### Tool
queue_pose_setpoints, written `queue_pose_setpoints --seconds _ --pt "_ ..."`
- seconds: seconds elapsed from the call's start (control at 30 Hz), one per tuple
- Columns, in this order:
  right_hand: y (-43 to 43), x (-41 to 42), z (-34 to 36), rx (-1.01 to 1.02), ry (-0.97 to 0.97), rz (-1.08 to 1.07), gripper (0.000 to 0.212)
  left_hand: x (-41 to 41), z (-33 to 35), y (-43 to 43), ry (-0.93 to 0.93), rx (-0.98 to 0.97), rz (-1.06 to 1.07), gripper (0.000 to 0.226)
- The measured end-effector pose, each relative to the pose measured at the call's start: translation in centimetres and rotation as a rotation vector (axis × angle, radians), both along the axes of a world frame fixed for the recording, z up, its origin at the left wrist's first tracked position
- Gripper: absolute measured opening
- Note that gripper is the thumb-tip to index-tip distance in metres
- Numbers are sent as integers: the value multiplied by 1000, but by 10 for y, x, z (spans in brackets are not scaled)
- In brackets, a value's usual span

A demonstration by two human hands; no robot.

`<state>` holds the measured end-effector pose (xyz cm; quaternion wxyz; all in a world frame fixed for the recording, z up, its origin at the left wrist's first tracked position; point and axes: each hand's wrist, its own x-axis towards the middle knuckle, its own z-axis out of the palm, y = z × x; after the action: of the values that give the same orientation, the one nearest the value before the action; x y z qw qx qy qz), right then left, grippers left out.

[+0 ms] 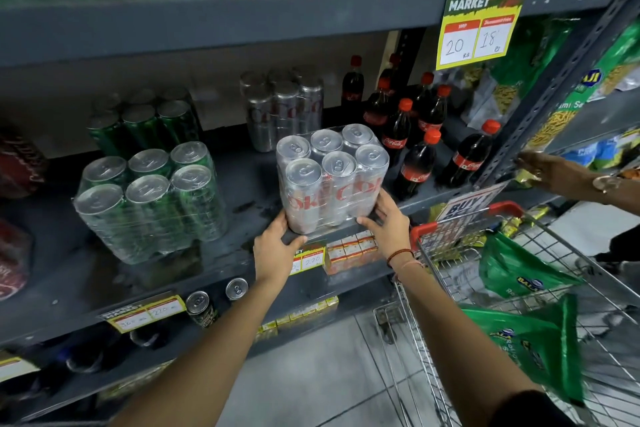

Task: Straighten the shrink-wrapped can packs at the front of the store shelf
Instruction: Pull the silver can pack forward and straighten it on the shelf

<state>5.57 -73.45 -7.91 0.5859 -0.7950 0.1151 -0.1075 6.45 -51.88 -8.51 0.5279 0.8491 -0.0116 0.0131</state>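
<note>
A shrink-wrapped pack of silver cans (330, 177) stands at the front edge of the grey shelf (242, 191), turned slightly askew. My left hand (277, 246) grips its lower left corner. My right hand (386, 222) holds its lower right side, thumb along the bottom. A shrink-wrapped pack of green cans (149, 201) stands to the left, also near the front and angled. Behind them sit another green pack (142, 125) and another silver pack (282, 107).
Cola bottles (415, 135) with red caps stand to the right of the silver pack. A wire shopping cart (519, 288) with green bags is at my right. Another person's hand (554, 172) reaches to the shelf post. Price tags hang on the shelf edges.
</note>
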Motion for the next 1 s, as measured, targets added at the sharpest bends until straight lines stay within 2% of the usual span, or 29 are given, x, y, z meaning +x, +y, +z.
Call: queue_pose_setpoints --seconds 0.27,0.47,0.6,0.67,0.77,0.83,0.9,1.0 --pt "3 -3 4 2 26 -38 76 -2 -2 -1 -55 69 48 69" --pt "7 -5 5 4 42 -50 73 -2 5 1 -21 15 18 66" --pt "26 -12 4 -33 27 -240 61 -3 16 9 14 -25 -58 63" --pt "48 -20 -1 49 8 -421 52 -6 21 24 -18 -25 -54 59" --pt "91 -33 -9 149 -65 -588 33 -18 28 63 -106 -105 51 42" --pt "125 -39 -10 140 -147 -572 16 -28 31 94 -174 -181 180 24" --pt "162 -42 -6 138 -228 -466 7 -38 31 125 -196 -270 333 5" --pt "207 -30 5 182 -219 -234 19 -47 23 169 -201 -319 559 20"
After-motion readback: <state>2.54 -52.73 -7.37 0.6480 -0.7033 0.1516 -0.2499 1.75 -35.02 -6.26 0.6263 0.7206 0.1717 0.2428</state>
